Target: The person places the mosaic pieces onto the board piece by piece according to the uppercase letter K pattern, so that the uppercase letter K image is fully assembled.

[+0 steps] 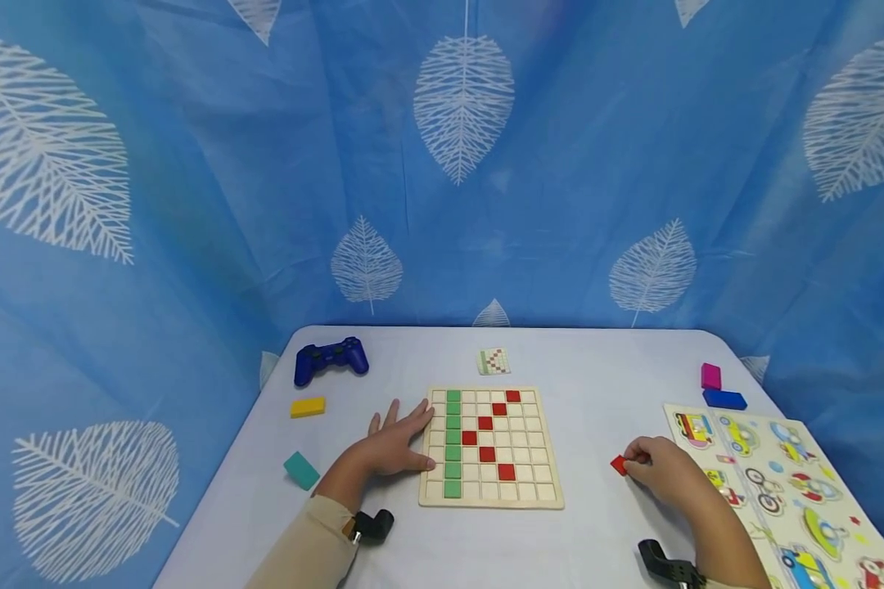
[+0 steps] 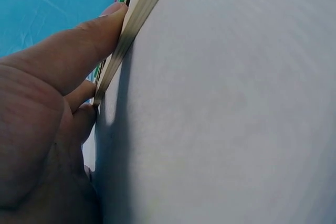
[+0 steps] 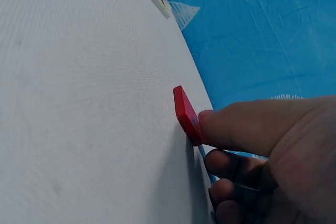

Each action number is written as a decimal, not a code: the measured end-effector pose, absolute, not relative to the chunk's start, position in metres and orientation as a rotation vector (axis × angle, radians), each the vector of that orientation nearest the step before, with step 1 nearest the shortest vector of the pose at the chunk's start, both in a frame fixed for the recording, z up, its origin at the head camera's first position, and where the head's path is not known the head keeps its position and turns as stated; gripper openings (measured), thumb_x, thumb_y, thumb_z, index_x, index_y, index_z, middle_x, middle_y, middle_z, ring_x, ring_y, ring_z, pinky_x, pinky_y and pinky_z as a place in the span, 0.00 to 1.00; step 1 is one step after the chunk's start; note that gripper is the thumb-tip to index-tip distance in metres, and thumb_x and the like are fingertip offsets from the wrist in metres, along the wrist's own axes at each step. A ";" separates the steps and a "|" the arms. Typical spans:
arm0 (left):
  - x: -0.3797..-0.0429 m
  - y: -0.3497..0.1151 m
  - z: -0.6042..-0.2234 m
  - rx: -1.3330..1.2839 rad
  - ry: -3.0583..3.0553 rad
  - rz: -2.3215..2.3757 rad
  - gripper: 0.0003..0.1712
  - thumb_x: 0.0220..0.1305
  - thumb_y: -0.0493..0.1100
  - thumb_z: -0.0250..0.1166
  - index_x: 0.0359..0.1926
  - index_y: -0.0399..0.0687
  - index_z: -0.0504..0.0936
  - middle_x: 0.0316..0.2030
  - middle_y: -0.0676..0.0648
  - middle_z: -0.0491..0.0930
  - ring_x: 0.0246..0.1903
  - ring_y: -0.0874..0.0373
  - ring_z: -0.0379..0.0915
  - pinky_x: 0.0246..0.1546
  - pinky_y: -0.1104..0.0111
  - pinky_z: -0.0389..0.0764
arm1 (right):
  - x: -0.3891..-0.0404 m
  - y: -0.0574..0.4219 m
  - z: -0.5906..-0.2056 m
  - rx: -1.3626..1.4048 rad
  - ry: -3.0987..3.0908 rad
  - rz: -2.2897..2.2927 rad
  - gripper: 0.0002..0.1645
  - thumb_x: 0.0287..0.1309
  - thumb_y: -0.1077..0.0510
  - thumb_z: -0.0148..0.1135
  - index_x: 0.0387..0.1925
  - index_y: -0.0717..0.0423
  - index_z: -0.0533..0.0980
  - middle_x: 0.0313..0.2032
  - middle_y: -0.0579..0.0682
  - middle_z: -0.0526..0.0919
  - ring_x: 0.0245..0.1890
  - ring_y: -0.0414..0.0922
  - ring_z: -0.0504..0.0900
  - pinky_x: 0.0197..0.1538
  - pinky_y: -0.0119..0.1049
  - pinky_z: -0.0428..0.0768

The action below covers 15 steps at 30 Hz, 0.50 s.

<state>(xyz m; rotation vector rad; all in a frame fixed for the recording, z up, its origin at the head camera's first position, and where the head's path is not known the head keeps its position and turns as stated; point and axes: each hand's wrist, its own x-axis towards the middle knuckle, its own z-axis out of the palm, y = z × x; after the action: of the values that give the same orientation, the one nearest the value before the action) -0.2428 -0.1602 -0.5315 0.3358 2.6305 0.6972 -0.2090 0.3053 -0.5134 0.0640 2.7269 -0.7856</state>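
Note:
A square wooden grid board (image 1: 551,491) lies in the middle of the white table. Green tiles (image 1: 453,452) fill one column near its left side, and several red tiles (image 1: 486,454) run in slanting lines to the right of it. My left hand (image 1: 390,446) rests with spread fingers at the board's left edge; the left wrist view has the thumb (image 2: 100,32) against the wooden rim. Off to the right of the board, my right hand (image 1: 659,466) pinches a red square tile (image 3: 187,116) between thumb and fingers, low over the table.
A small pattern card (image 1: 493,361) lies behind the board. At the left are a blue game controller (image 1: 331,357), a yellow block (image 1: 308,407) and a teal block (image 1: 301,470). A picture puzzle board (image 1: 788,491), a blue block (image 1: 725,399) and a magenta block (image 1: 710,376) lie at the right.

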 end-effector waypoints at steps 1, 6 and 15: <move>-0.243 -0.160 -0.532 0.332 2.626 0.698 0.59 0.58 0.66 0.75 0.83 0.66 0.55 0.85 0.59 0.44 0.83 0.41 0.18 0.78 0.38 0.24 | -0.209 0.305 -0.514 0.061 2.722 -0.790 0.11 0.66 0.52 0.70 0.43 0.55 0.82 0.37 0.49 0.80 0.41 0.48 0.76 0.46 0.45 0.77; -0.242 -0.159 -0.533 0.334 2.628 0.695 0.59 0.58 0.66 0.75 0.83 0.66 0.55 0.85 0.59 0.44 0.83 0.41 0.19 0.78 0.37 0.24 | -0.208 0.304 -0.515 0.053 2.723 -0.794 0.18 0.61 0.50 0.75 0.46 0.58 0.82 0.40 0.52 0.80 0.43 0.49 0.75 0.47 0.47 0.78; -0.243 -0.160 -0.531 0.333 2.624 0.710 0.59 0.58 0.65 0.76 0.83 0.66 0.55 0.85 0.59 0.44 0.83 0.41 0.18 0.78 0.37 0.24 | -0.199 0.260 -0.513 -0.049 2.801 -0.930 0.09 0.64 0.61 0.72 0.40 0.50 0.77 0.32 0.45 0.80 0.35 0.44 0.75 0.40 0.36 0.76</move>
<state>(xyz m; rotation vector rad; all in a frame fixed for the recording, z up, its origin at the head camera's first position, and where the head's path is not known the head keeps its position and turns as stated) -0.2430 -0.1598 -0.5313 0.3331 2.6242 0.7097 -0.1991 0.2603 -0.5126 -0.0487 2.8010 -0.9301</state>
